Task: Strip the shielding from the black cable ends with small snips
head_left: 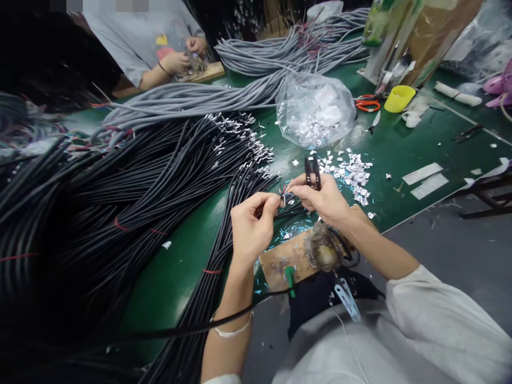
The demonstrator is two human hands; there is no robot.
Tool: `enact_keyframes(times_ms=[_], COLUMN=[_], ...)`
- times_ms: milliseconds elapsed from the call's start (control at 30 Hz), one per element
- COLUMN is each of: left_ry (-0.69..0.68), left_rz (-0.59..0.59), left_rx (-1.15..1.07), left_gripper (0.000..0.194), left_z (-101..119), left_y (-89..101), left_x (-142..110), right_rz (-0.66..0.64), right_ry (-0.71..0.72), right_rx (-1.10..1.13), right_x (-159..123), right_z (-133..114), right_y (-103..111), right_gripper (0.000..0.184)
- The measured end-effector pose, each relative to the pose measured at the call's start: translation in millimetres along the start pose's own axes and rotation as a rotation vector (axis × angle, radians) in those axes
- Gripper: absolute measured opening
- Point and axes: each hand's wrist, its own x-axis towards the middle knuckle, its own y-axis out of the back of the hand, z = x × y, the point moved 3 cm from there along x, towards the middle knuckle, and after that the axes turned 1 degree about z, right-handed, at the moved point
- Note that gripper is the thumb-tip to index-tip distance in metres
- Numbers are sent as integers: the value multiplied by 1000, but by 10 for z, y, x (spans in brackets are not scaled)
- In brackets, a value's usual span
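My left hand [256,218] is closed in a pinch on the end of a black cable, close to its bared thin wires [285,191]. My right hand [322,200] pinches at these coloured wires from the other side, its fingertips almost meeting the left ones. Tucked in the fingers of the right hand are black thread snips [312,169], blades pointing away from me. Just below the hands lies a wooden board [276,265] with a worn metal-and-resin fixture [325,249]. Blue wire scraps and silver foil bits [354,173] are scattered around.
Bundled black cables [160,197] cover the left; grey cables [192,98] lie behind. A clear plastic bag [316,109] holds foil scraps. Orange-handled scissors [368,103] and a yellow cup-like object [400,99] stand right. Across the table, another person's hands [178,61] work at a board.
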Motion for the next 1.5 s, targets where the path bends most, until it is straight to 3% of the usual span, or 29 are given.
enact_keyframes(times_ms=[100, 433, 567, 667, 767, 867, 967, 1033, 1133, 1200, 1367, 1500], left_ry=[32, 134, 176, 181, 184, 160, 129, 112, 95, 88, 73, 97], left_rz=[30, -4, 51, 76, 101, 111, 112, 115, 120, 128, 141, 62], left_rx=[-38, -93, -136, -147, -166, -180, -197, -200, -204, -202, -176, -140], left_gripper=[28, 38, 38, 38, 37, 35, 32, 30, 27, 26, 24, 26], left_z=[0, 6, 4, 13, 15, 15, 18, 23, 30, 31, 21, 5], left_y=[12, -46, -89, -102, -91, -72, -57, -52, -53, -54, -50, -63], left_x=[-3, -33, -46, -45, -35, -20, -10, -7, -4, -4, -5, -8], right_rz=[52, 161, 253, 179, 62, 140, 305, 282, 127, 92, 151, 181], right_ry=[203, 435, 767, 1016, 1139, 1027, 741, 549, 379, 368, 441, 427], right_rx=[-174, -441, -712, -862, -906, -796, -622, -498, -358, -350, -392, -362], right_x=[-50, -111, -196, -253, -283, -267, -203, -143, -73, -62, -93, -82], right_z=[-76, -58, -31, 33, 53, -26, -96, -86, -32, -16, -41, -51], right_y=[11, -16, -17, -15, -47, -62, -25, -8, -12, -14, -20, -20], right_gripper=[15, 11, 9, 19, 27, 18, 8, 16, 22, 21, 16, 16])
